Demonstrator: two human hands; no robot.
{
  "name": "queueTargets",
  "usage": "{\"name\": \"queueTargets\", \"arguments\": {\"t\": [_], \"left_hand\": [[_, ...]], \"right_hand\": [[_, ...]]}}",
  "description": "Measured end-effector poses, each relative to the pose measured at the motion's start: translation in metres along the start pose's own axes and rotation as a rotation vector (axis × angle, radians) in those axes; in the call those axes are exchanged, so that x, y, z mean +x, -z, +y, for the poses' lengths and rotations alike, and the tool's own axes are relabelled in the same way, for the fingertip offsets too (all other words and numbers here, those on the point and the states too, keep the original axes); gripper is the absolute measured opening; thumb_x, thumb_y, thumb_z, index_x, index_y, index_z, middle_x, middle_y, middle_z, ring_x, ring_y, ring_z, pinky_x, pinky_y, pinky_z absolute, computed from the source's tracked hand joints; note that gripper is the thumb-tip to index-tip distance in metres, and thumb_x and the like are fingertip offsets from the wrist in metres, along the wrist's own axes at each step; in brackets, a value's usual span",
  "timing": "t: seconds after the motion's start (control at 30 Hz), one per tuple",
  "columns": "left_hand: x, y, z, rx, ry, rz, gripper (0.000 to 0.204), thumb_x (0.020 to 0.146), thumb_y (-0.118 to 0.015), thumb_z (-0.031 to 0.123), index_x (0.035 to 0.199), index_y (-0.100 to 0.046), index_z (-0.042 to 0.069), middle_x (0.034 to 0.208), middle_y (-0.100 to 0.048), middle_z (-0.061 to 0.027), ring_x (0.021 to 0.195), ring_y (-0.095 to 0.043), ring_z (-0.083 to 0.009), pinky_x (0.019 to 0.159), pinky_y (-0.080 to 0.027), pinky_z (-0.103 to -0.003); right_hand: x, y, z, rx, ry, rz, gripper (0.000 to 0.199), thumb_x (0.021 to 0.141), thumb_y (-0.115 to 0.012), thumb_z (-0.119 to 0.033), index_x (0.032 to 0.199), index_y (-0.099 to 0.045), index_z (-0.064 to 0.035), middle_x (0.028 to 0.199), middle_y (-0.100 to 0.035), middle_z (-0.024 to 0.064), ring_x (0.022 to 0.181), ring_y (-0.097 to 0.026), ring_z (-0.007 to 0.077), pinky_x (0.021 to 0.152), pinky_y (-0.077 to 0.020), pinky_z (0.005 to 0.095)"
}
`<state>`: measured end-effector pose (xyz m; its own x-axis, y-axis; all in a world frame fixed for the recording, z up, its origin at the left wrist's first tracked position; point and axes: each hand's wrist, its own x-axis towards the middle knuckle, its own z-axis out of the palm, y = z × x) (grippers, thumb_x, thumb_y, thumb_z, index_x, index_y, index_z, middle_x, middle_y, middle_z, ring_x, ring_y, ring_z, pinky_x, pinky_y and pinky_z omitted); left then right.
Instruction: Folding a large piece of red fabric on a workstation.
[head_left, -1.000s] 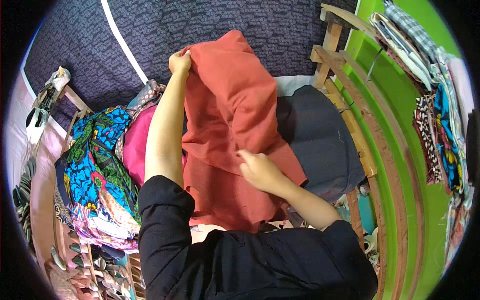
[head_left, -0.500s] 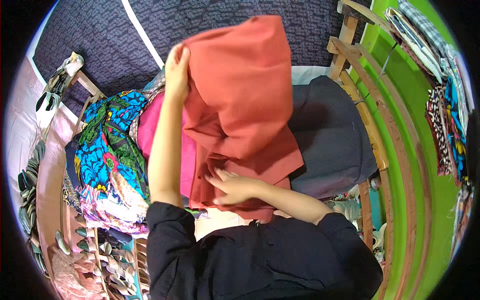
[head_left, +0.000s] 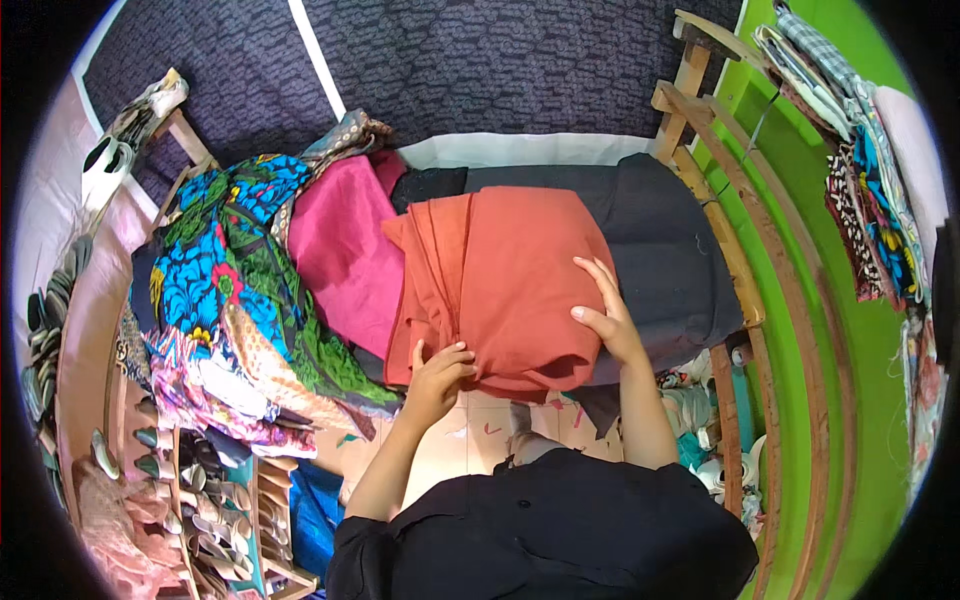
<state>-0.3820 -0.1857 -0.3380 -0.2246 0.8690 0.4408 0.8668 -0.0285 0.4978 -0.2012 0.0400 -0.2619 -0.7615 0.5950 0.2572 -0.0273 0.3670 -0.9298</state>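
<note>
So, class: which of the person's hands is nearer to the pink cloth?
Left. The left hand grips the orange cloth's near edge beside the pink cloth; the right hand rests on its far side.

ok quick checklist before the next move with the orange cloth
1. Orange cloth folded, lying on the pile: ok.
2. Left hand grips its near edge: ok.
3. Right hand flat on its right side: ok.
4. Layers at its left edge lined up: not ok, they fan out.
5. Pink cloth kept apart: not ok, it touches the orange one.
6. What lies beneath on the dark cloth: cannot tell.
</note>
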Motion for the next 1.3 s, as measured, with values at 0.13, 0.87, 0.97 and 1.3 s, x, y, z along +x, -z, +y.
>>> {"name": "queueTargets", "arguments": {"t": [0.13, 0.87, 0.97, 1.3], "left_hand": [[-0.010, 0.005, 0.007, -0.082, 0.106, -0.014, 0.018, 0.069, -0.058, 0.006, 0.085, -0.061, 0.012, 0.097, -0.060, -0.0024, 0.110, -0.050, -0.0209, 0.099, -0.015, -0.052], [0.073, -0.058, 0.024, 0.331, 0.090, 0.023, 0.051, 0.083, -0.046, 0.035, 0.131, -0.037, 0.019, 0.139, -0.029, -0.0100, 0.128, -0.026, -0.0263, 0.097, -0.009, -0.061], [0.080, -0.047, 0.034, 0.373, 0.160, 0.004, 0.053, 0.081, -0.049, 0.036, 0.131, -0.038, 0.022, 0.139, -0.028, -0.0099, 0.129, -0.024, -0.0253, 0.091, 0.004, -0.067], [0.132, 0.005, -0.029, 0.176, 0.840, 0.411, 0.106, 0.058, -0.069, 0.057, 0.133, -0.020, -0.001, 0.135, -0.024, -0.0251, 0.126, -0.022, -0.0367, 0.098, -0.018, -0.057]], "right_hand": [[-0.029, -0.014, 0.044, 0.147, -0.014, 0.147, 0.059, 0.063, -0.058, -0.009, 0.120, -0.044, -0.0071, 0.132, -0.032, 0.0119, 0.127, -0.025, 0.0238, 0.103, -0.0181, 0.0325], [0.007, -0.050, 0.059, -1.100, 0.008, 0.229, 0.057, 0.080, -0.049, -0.043, 0.132, -0.033, -0.0272, 0.140, -0.024, 0.0113, 0.130, -0.020, 0.0309, 0.097, -0.0103, 0.0629], [0.012, -0.043, 0.060, -1.056, -0.008, 0.164, 0.058, 0.080, -0.048, -0.044, 0.134, -0.031, -0.0272, 0.141, -0.023, 0.0114, 0.130, -0.018, 0.0317, 0.098, -0.0086, 0.0621], [0.034, 0.022, 0.089, -0.455, -0.235, 0.643, 0.083, 0.065, -0.067, -0.050, 0.130, -0.033, -0.0117, 0.135, -0.028, 0.0174, 0.128, -0.019, 0.0329, 0.100, -0.0124, 0.0528]]}}
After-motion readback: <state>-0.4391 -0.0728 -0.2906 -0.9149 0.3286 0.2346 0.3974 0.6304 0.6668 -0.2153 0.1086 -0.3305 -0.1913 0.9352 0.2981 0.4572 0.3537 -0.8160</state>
